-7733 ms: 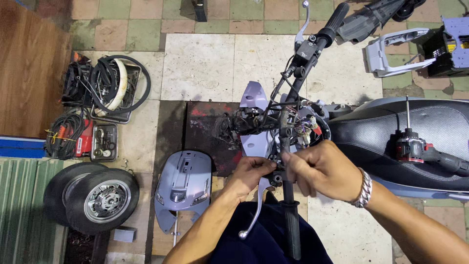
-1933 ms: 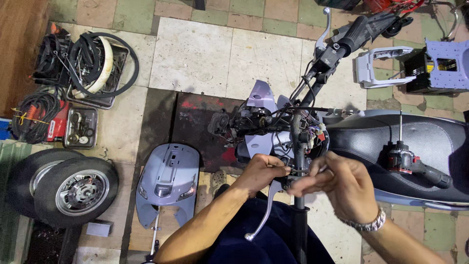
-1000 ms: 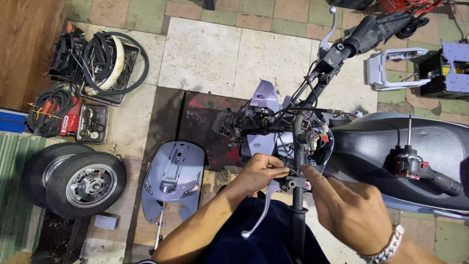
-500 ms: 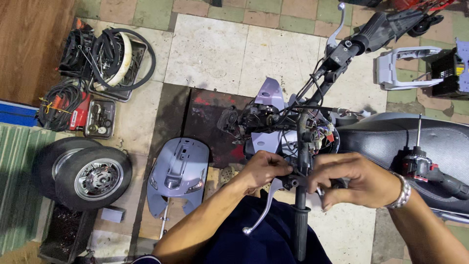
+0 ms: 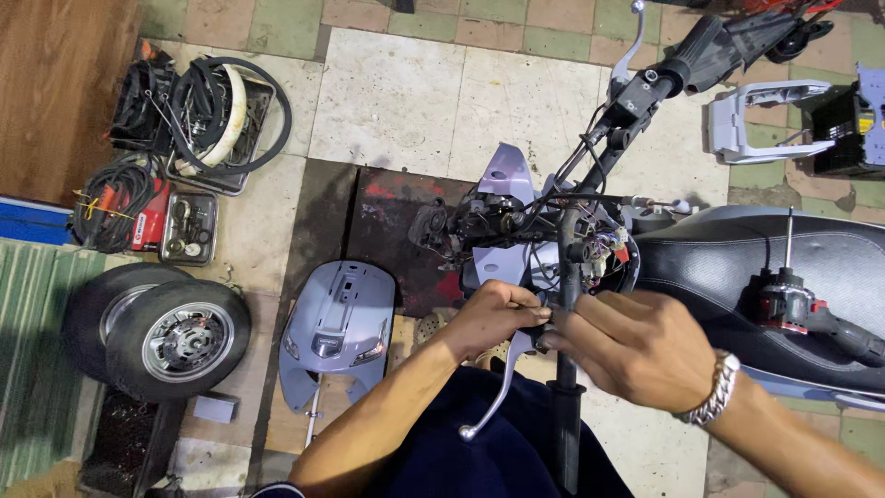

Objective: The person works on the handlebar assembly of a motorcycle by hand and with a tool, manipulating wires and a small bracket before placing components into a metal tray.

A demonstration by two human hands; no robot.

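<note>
Closing from both sides on the scooter handlebar, whose long axis runs toward the wearer, the left hand grasps the brake lever mount while the right hand, equally near, clenches the bar opposite it.

The black handlebar runs from the near grip up to the far grip, stripped of its cover, wires exposed at its middle. A silver brake lever hangs just left of the handlebar, pointing down.
</note>
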